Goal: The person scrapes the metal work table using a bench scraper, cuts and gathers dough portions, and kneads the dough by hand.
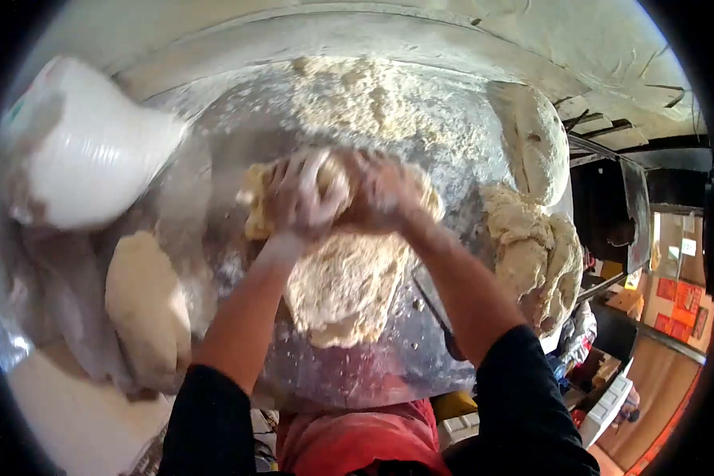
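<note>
A rough, shaggy mass of dough (pixel 345 289) lies on the floury metal table in front of me. My left hand (pixel 305 194) presses into its far part, fingers curled around the dough. Beside it my right hand (pixel 379 194) also grips the far part of the dough; motion blurs its fingers. Both hands are dusted with flour, and the dough under the palms is hidden. A flat tool with a straight dark edge (pixel 430 300) lies near my right forearm, partly covered by it.
Loose flour and crumbs (pixel 365 103) cover the far side of the metal table (pixel 349 377). A white sack (pixel 95 147) and a smooth dough piece (pixel 144 305) are on the left. On the right sit a lumpy dough piece (pixel 531 246) and a long smooth one (pixel 538 143).
</note>
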Motion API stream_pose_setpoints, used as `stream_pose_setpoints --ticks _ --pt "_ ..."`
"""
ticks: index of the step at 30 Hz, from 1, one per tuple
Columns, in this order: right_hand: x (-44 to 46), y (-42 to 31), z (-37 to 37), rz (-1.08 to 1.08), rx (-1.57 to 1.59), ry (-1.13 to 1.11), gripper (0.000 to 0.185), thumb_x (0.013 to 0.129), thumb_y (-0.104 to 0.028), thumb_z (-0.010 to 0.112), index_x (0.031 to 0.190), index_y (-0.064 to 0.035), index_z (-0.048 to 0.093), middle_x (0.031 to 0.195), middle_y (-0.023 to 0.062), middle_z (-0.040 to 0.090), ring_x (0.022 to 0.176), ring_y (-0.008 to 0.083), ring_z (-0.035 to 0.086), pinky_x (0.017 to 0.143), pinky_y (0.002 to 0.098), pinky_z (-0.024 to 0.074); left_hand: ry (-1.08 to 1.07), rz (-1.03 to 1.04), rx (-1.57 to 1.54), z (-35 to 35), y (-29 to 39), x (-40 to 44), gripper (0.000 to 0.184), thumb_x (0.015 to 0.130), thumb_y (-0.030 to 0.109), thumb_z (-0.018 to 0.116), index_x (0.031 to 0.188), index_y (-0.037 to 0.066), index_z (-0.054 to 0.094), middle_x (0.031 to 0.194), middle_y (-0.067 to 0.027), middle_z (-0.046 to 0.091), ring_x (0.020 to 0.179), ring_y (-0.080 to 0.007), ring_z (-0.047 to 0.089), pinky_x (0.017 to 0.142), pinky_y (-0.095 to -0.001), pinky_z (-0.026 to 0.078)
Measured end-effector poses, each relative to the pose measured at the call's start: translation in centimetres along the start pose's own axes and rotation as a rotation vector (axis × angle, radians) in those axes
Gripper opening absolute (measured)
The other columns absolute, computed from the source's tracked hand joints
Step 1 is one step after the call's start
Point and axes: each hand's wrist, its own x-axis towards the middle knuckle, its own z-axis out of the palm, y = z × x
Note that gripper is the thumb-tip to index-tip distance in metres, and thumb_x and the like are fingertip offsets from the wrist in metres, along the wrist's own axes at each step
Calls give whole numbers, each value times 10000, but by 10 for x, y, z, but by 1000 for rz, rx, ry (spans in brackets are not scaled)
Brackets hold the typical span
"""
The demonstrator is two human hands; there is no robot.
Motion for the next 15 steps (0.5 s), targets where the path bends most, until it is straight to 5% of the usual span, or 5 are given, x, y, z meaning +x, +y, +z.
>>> stream_pose_setpoints --ticks 3,6,9,11,15 --pt "-42 -21 12 26 33 361 1149 601 -684 852 1475 -83 409 1488 188 444 1389 419 398 1168 570 290 -240 224 324 -4 -14 11 551 924 463 617 1324 84 624 1249 -175 656 1115 -339 637 962 -503 490" --pt "-123 -52 87 -97 -121 764 1135 570 -592 869 1499 -116 425 1494 174 428 1394 398 378 1132 590 277 -818 -420 -203 -97 47 41 826 966 703 432 1476 54 477 1219 -212 668 1126 -323 652 896 -485 549" --pt "-213 -77 78 -173 -35 536 926 681 -531 832 1462 -168 490 1454 151 442 1326 387 419 1099 590 305 -520 158 378 -56 36 -63 801 913 771 442 1374 137 607 1358 -147 630 1286 -307 573 1104 -452 409" --pt "-244 -72 67 -210 3 456 752 799 -501 743 1451 -205 514 1403 137 500 1327 349 445 1115 574 307 -582 -10 216 -93 82 -110 830 895 734 508 1514 185 446 1547 -122 449 1448 -360 369 1212 -540 218" --pt "-235 -83 45 -126 -77 430 618 824 -418 687 1395 -205 588 1463 108 524 1332 332 497 1098 592 325 -66 69 138 -82 95 -209 635 899 579 573 1335 123 644 1409 -110 591 1310 -353 543 1069 -561 363"
